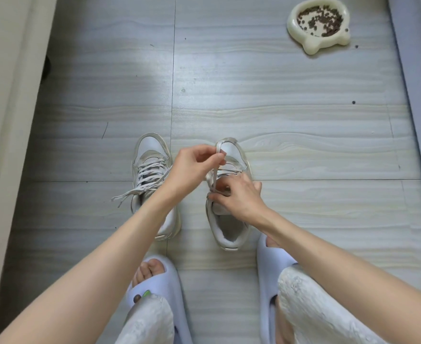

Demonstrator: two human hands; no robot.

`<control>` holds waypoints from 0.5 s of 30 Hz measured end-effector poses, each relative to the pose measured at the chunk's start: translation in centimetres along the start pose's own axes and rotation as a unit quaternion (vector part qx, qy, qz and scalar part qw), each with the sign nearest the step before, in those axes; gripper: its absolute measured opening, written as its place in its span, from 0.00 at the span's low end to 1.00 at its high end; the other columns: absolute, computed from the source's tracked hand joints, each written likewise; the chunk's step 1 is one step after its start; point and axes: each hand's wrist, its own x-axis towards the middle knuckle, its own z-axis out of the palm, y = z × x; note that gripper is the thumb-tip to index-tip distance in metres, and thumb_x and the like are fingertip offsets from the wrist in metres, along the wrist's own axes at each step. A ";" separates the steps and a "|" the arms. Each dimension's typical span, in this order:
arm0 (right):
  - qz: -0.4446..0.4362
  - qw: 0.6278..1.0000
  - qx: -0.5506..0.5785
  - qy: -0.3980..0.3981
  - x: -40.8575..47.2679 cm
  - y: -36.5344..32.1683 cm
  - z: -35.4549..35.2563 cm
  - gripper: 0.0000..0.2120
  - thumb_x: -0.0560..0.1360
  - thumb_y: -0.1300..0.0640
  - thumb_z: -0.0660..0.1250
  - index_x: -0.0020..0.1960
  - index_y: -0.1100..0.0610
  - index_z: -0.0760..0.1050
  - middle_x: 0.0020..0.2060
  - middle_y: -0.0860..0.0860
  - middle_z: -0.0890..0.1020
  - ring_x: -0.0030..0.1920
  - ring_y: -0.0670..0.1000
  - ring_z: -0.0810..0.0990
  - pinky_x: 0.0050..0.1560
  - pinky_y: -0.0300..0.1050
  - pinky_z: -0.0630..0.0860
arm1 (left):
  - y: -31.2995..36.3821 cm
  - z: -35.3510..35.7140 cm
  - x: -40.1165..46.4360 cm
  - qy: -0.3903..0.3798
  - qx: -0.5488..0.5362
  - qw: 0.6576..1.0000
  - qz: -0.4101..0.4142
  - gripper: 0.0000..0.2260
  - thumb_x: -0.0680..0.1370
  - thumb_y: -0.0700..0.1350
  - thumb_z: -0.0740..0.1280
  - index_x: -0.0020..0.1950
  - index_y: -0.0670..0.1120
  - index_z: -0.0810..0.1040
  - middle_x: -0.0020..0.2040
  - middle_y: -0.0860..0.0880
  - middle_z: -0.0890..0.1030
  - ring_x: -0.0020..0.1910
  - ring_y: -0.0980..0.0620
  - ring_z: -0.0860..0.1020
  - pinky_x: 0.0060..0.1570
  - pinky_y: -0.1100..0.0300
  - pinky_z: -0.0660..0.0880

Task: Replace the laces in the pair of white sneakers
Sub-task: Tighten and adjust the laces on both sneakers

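Above the right sneaker [231,155], left hand [192,167] pinching its lace [214,175] taut, right hand [239,194] gripping the tongue area

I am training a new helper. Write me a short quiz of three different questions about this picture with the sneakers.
1. True or false: the left hand pinches a lace above the right sneaker.
2. Which sneaker has its lace threaded, with loose ends lying on the floor? A) left sneaker B) right sneaker
3. Fill in: the cream bowl at upper right holds brown ____.

Key
1. True; the right hand works at the eyelets of the same shoe.
2. A
3. Kibble
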 end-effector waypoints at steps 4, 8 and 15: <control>-0.010 0.999 0.042 0.000 -0.2 -0.1 0.0 0.15 0.76 0.48 0.63 0.33 0.49 0.66 0.31 0.42 0.71 0.45 0.47 0.69 0.48 0.47 0.57 | -0.7 -0.5 0.6 0.001 0.058 0.998 0.028 0.06 0.79 0.41 0.63 0.45 0.44 0.77 0.39 0.47 0.82 0.41 0.52 0.81 0.47 0.59 0.76; 0.018 0.978 0.209 -0.016 0.0 0.6 -1.0 0.12 0.73 0.47 0.65 0.37 0.54 0.77 0.31 0.44 0.81 0.40 0.48 0.79 0.53 0.50 0.71 | -2.7 -0.5 0.0 -0.075 0.099 0.992 -0.011 0.11 0.82 0.38 0.53 0.47 0.47 0.72 0.42 0.45 0.80 0.41 0.45 0.81 0.50 0.47 0.78; 0.047 0.918 0.390 -0.055 -0.9 1.2 -4.3 0.12 0.77 0.56 0.63 0.35 0.54 0.76 0.30 0.48 0.74 0.34 0.44 0.70 0.41 0.38 0.65 | -2.9 -0.8 -0.8 -0.198 0.097 0.975 -0.024 0.09 0.78 0.35 0.61 0.55 0.45 0.77 0.46 0.48 0.82 0.40 0.67 0.77 0.45 0.73 0.72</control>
